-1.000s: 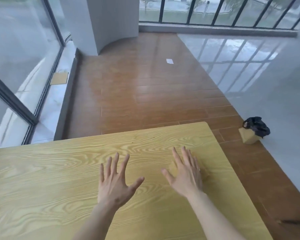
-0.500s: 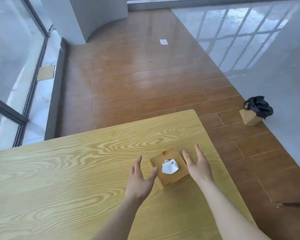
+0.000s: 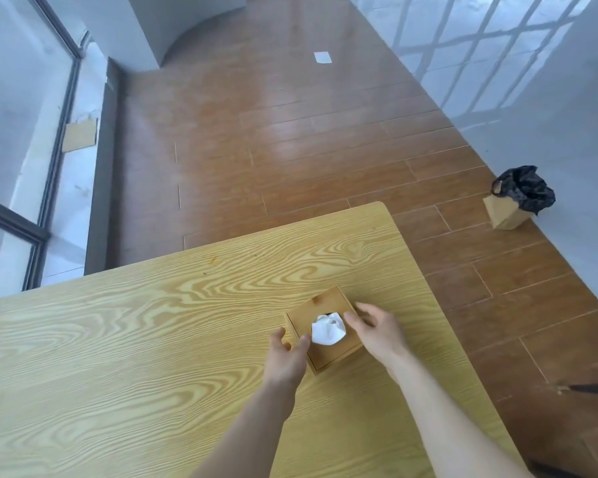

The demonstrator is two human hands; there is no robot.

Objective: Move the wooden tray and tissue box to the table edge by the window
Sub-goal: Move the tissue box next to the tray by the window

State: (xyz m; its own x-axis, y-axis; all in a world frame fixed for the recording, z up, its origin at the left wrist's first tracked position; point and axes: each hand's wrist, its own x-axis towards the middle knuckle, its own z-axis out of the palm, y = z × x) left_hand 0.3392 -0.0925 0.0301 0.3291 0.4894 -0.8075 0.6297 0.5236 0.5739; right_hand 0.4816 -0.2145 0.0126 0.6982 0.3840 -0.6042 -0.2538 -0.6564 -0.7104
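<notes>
A square wooden tissue box with a white tissue poking out of its top stands on the yellow wood-grain table, near the right edge. My left hand presses its fingers against the box's left side. My right hand clasps the right side, thumb on the lid next to the tissue. No wooden tray is in view.
A large window with a dark frame and a pale sill runs along the left. Brown plank floor lies beyond the table. A paper bin with a black bag stands by the right wall.
Both hands have closed in from beside the tissue box until they grip its two sides. The camera has tilted further down.
</notes>
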